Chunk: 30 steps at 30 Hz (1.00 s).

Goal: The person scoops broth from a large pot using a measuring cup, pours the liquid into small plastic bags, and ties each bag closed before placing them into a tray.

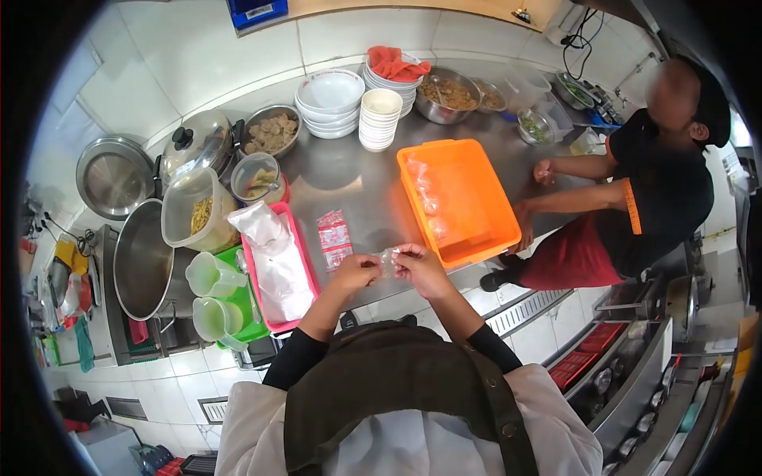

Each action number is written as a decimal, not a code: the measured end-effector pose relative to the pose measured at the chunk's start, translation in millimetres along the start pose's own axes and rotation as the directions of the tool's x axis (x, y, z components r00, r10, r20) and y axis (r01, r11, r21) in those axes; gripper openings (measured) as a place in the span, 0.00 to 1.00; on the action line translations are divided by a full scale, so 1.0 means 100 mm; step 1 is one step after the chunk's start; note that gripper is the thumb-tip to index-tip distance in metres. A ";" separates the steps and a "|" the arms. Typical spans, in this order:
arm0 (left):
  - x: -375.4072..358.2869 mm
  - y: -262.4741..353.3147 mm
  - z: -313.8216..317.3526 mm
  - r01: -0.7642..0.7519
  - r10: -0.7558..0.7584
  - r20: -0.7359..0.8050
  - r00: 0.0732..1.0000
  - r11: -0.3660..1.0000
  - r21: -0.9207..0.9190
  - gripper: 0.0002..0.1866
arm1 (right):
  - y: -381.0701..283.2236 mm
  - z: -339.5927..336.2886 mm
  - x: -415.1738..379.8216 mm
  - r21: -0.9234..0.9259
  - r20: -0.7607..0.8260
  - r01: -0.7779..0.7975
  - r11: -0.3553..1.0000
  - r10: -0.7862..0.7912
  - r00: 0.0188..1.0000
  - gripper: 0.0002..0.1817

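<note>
We are standing at a stainless-steel counter [361, 218], and at the right of its orange plastic tub [484, 198] a co-worker [667, 178] in a dark cap is facing us, one hand resting near the tub, though we cannot tell whether it is touching. Inside the tub, along its left wall, clear plastic bags [429, 204] are lying. Far to the tub's left a deep steel stockpot [143, 246] is standing; less far to that side, a pink tray [308, 254] is holding white plastic sheets [278, 274]. Beyond and left of the tub a lidded pot [198, 143] is sitting, while straight beyond it a steel mixing bowl [440, 115] is holding brown food. Also beyond the tub, toward its left, white bowls [329, 123] are rising in a stack, and nearer to it, small pale bowls [379, 123] are forming another. Just left of the tub's near corner our left hand [357, 271] and right hand [421, 268] are facing each other, thumbs pressing against fingers in two tight pinches. Left of the tub as well, red-and-white sachets [333, 238] are lying flat. Between our pinches, just left of the tub, a small clear bag [387, 263] is hanging gripped from both sides.
</note>
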State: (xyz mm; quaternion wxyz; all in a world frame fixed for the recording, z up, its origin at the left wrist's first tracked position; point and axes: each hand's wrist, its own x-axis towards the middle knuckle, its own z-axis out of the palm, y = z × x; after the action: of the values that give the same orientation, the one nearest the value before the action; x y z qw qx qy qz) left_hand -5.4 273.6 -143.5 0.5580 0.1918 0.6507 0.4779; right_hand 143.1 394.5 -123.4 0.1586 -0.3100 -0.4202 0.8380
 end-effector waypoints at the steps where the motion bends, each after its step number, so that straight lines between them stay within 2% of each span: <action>1: 0.00 0.04 0.01 0.010 -0.010 0.004 1.000 0.999 0.039 0.16 | 0.00 -0.01 0.01 -0.022 0.001 0.032 0.999 -0.032 0.999 0.06; 4: -0.14 0.29 0.08 0.042 -0.054 -0.080 0.995 0.989 -0.145 0.14 | -0.13 0.04 0.00 -0.360 -0.060 0.112 0.926 -0.143 0.988 0.05; 7: -0.05 0.28 0.03 -0.101 0.099 -0.099 0.990 0.995 -0.012 0.14 | -0.21 0.08 -0.02 -0.528 -0.066 0.234 0.816 -0.314 0.947 0.03; 10: -0.05 0.44 0.04 -0.161 0.165 -0.164 0.972 0.986 0.040 0.17 | -0.26 0.04 0.05 -0.718 0.056 0.409 0.564 -0.538 0.841 0.02; 12: 0.01 0.31 0.12 -0.339 0.438 -0.287 0.852 0.879 0.335 0.16 | -0.23 0.01 0.05 -0.733 0.074 0.414 0.539 -0.542 0.837 0.02; 13: 0.09 0.30 0.15 -0.402 0.582 -0.311 0.751 0.778 0.483 0.16 | -0.28 0.01 0.09 -0.741 0.090 0.428 0.518 -0.555 0.827 0.02; 16: 0.07 0.28 0.22 -0.290 0.458 -0.226 0.860 0.802 0.523 0.12 | -0.32 0.07 0.04 -0.749 0.104 0.431 0.502 -0.554 0.826 0.03; 18: 0.16 0.17 0.18 -0.364 0.505 -0.217 0.835 0.804 0.470 0.10 | -0.34 0.09 0.03 -0.753 0.098 0.416 0.510 -0.539 0.837 0.04; 19: 0.24 0.13 0.15 -0.398 0.526 -0.212 0.824 0.802 0.445 0.10 | -0.37 0.10 0.06 -0.768 0.105 0.435 0.470 -0.577 0.810 0.04; 22: -0.11 0.58 0.19 -0.257 0.380 -0.298 0.876 0.889 0.380 0.08 | -0.32 0.08 0.01 -0.823 0.139 0.447 0.351 -0.639 0.757 0.04; 24: -0.10 0.66 0.15 -0.298 0.506 -0.296 0.810 0.790 0.536 0.06 | -0.41 0.09 0.02 -0.863 0.202 0.448 0.235 -0.652 0.731 0.05; 25: -0.13 0.64 0.14 -0.304 0.558 -0.283 0.780 0.733 0.609 0.05 | -0.42 0.11 -0.01 -0.865 0.208 0.447 0.229 -0.647 0.733 0.05; 28: -0.17 0.69 0.14 -0.283 0.593 -0.280 0.755 0.679 0.677 0.04 | -0.49 0.15 0.01 -0.873 0.246 0.452 0.185 -0.632 0.734 0.04; 30: -0.24 0.74 0.13 -0.287 0.560 -0.279 0.780 0.716 0.636 0.03 | -0.50 0.13 0.03 -0.886 0.267 0.437 0.153 -0.602 0.753 0.04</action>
State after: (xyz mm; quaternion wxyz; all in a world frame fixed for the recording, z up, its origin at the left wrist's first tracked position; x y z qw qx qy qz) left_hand -7.2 294.5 -67.5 0.1797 0.3783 0.8083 0.4139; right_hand 132.7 417.3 -78.4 0.2678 -0.2401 -0.8752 0.3235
